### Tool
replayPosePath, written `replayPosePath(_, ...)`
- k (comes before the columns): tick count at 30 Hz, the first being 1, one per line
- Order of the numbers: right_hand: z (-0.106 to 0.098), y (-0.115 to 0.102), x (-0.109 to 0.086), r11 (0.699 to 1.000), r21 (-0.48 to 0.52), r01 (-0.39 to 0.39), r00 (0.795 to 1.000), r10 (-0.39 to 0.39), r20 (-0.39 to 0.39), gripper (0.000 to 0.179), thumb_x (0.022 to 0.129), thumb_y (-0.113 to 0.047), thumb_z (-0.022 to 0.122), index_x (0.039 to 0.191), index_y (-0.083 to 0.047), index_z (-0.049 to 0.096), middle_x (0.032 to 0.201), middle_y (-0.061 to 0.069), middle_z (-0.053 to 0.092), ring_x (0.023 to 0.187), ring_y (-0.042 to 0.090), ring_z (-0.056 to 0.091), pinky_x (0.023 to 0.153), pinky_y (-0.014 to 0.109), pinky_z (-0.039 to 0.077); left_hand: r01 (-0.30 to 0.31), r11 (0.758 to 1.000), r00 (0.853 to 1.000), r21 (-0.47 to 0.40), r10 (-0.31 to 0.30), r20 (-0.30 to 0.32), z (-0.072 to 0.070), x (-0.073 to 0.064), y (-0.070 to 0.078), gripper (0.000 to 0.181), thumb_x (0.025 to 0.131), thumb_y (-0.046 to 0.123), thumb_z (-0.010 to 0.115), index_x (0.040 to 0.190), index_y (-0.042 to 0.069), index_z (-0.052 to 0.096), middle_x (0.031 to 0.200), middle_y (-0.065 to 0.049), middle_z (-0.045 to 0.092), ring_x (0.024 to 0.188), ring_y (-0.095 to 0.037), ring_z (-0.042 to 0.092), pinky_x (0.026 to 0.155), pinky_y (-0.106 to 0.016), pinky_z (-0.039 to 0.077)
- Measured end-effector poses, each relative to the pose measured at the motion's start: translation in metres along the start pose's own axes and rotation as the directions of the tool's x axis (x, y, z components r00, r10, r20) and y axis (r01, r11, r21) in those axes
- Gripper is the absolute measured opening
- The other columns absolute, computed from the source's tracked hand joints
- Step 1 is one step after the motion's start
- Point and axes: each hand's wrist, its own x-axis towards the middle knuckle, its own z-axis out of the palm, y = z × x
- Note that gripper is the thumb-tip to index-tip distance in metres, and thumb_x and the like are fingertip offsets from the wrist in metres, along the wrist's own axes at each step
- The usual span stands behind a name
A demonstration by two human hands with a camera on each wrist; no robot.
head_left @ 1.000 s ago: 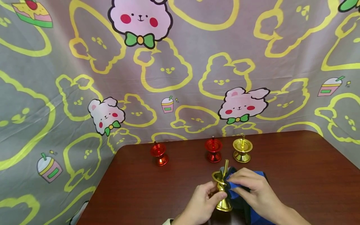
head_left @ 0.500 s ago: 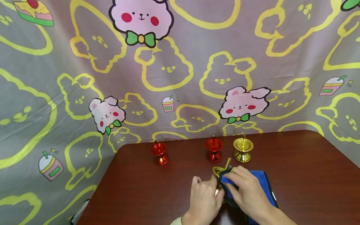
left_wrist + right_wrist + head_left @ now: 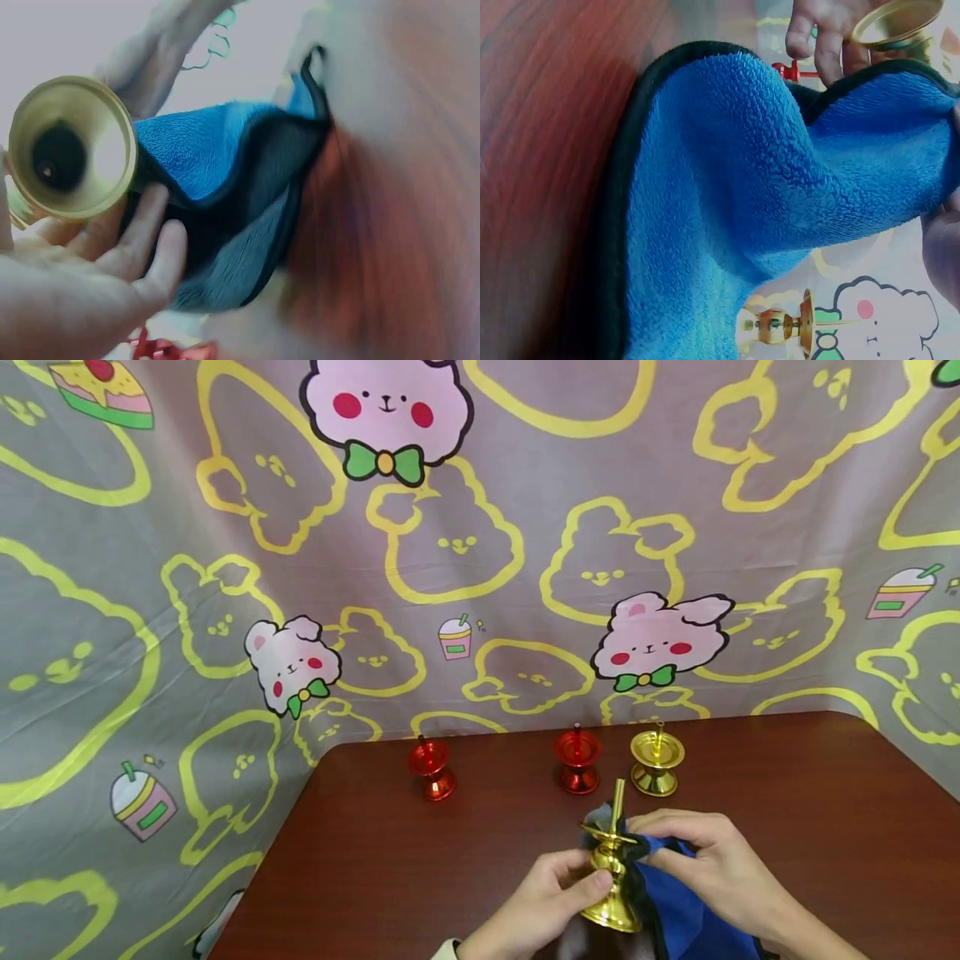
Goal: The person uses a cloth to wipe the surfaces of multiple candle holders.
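My left hand (image 3: 551,893) holds a gold candle holder (image 3: 617,912) by its stem, thumb in front, dish and thin tube upward. In the left wrist view the hollow underside of the candle holder (image 3: 114,161) faces the camera, with the fingers of my left hand (image 3: 97,277) behind it. My right hand (image 3: 712,860) pinches a blue cloth (image 3: 678,902) with black edging against the dish's right side. A grey-lined fold shows behind the dish. Most of the cloth (image 3: 720,165) hangs down below my right hand (image 3: 941,244) in the right wrist view.
At the back of the brown table (image 3: 352,860) stand a red candle holder (image 3: 431,764) on the left, another red candle holder (image 3: 577,752) near the middle and a gold candle holder (image 3: 657,756) beside it. A cartoon-patterned curtain (image 3: 517,568) rises behind the table.
The left hand, turned back-up half a second ago, has rolled back with its thumb in front. The candle holder has gone from tilted and mostly covered to nearly upright. The cloth shifts around its dish.
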Motion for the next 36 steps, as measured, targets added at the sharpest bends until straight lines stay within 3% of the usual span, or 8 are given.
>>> replayPosePath(5, 0.002, 0.001, -0.002, 0.999, 0.051, -0.017, 1.000, 0.017, 0.000, 0.033, 0.087, 0.013, 0.068, 0.110, -0.011, 0.075, 0.111, 0.004, 0.073, 0.108, 0.019, 0.067, 0.092, 0.024, 0.050, -0.019, 0.978, 0.987, -0.207, 0.051, 0.153, 0.005, 0.002, -0.003, 0.051, 0.110, 0.024, 0.040, 0.137, -0.019, 0.043, 0.120, -0.056, 0.040, 0.110, -0.017, 0.065, 0.092, -0.028, 0.051)
replayPosePath(11, 0.004, 0.003, -0.004, 0.997, 0.069, 0.025, 1.000, -0.024, -0.015, 0.037, 0.085, 0.017, 0.068, 0.109, -0.009, 0.074, 0.109, 0.005, 0.072, 0.106, 0.018, 0.067, 0.092, 0.023, 0.050, -0.087, 0.978, 0.984, -0.188, 0.114, 0.135, 0.007, 0.004, -0.004, 0.049, 0.110, 0.018, 0.040, 0.122, -0.030, 0.042, 0.107, -0.060, 0.037, 0.097, -0.006, 0.066, 0.086, -0.024, 0.053)
replayPosePath(19, 0.020, 0.012, -0.002, 0.983, 0.008, 0.182, 0.980, -0.181, -0.088, 0.045, 0.073, 0.023, 0.075, 0.104, -0.009, 0.074, 0.098, 0.005, 0.071, 0.096, 0.016, 0.067, 0.087, 0.020, 0.050, -0.053, 0.998, 0.997, 0.041, 0.055, -0.055, 0.007, 0.000, -0.003, 0.037, 0.105, 0.016, 0.052, 0.115, -0.019, 0.058, 0.102, -0.045, 0.059, 0.087, -0.004, 0.066, 0.081, -0.023, 0.054)
replayPosePath(24, 0.027, 0.012, 0.000, 0.977, -0.095, 0.189, 0.971, -0.200, -0.128, 0.047, 0.069, 0.021, 0.080, 0.101, -0.014, 0.074, 0.095, -0.001, 0.071, 0.089, 0.013, 0.067, 0.083, 0.018, 0.051, -0.052, 0.958, 0.963, 0.283, 0.123, -0.240, 0.011, -0.001, -0.004, 0.021, 0.099, 0.015, 0.064, 0.109, -0.003, 0.068, 0.090, -0.005, 0.071, 0.078, -0.001, 0.062, 0.071, -0.020, 0.054)
replayPosePath(26, 0.028, 0.011, 0.002, 0.964, -0.159, 0.213, 0.962, -0.235, -0.138, 0.050, 0.066, 0.020, 0.081, 0.100, -0.015, 0.074, 0.094, -0.003, 0.070, 0.086, 0.011, 0.066, 0.079, 0.017, 0.051, -0.062, 0.892, 0.944, 0.448, 0.198, -0.265, 0.011, 0.000, -0.004, 0.016, 0.097, 0.019, 0.067, 0.103, 0.004, 0.069, 0.083, 0.008, 0.066, 0.073, 0.003, 0.058, 0.065, -0.017, 0.051)
replayPosePath(28, 0.030, 0.010, 0.003, 0.949, -0.218, 0.228, 0.955, -0.262, -0.142, 0.032, 0.079, 0.007, 0.081, 0.100, -0.016, 0.073, 0.094, -0.005, 0.069, 0.084, 0.009, 0.065, 0.075, 0.016, 0.051, -0.027, 0.774, 0.919, 0.632, 0.269, -0.289, 0.011, 0.002, -0.003, 0.015, 0.096, 0.027, 0.069, 0.096, 0.012, 0.068, 0.076, 0.014, 0.061, 0.071, 0.003, 0.053, 0.062, -0.016, 0.046)
replayPosePath(33, 0.040, 0.006, 0.004, 0.905, -0.383, 0.186, 0.949, -0.266, -0.168, 0.017, 0.083, -0.009, 0.083, 0.095, -0.015, 0.073, 0.091, -0.009, 0.064, 0.078, 0.004, 0.059, 0.067, 0.014, 0.048, 0.047, 0.353, 0.858, 0.935, 0.465, -0.218, 0.010, 0.005, -0.005, 0.019, 0.092, 0.034, 0.073, 0.095, 0.016, 0.066, 0.079, 0.011, 0.066, 0.072, -0.004, 0.058, 0.067, -0.023, 0.037)
replayPosePath(36, 0.048, -0.001, 0.008, 0.859, -0.503, 0.094, 0.951, -0.227, -0.211, 0.036, 0.064, 0.006, 0.087, 0.088, -0.016, 0.073, 0.087, -0.012, 0.063, 0.076, 0.003, 0.058, 0.064, 0.015, 0.047, 0.081, 0.134, 0.825, 0.988, 0.547, -0.142, 0.010, 0.009, -0.010, 0.031, 0.087, 0.028, 0.076, 0.109, 0.007, 0.069, 0.094, 0.001, 0.072, 0.080, -0.008, 0.063, 0.074, -0.028, 0.036)
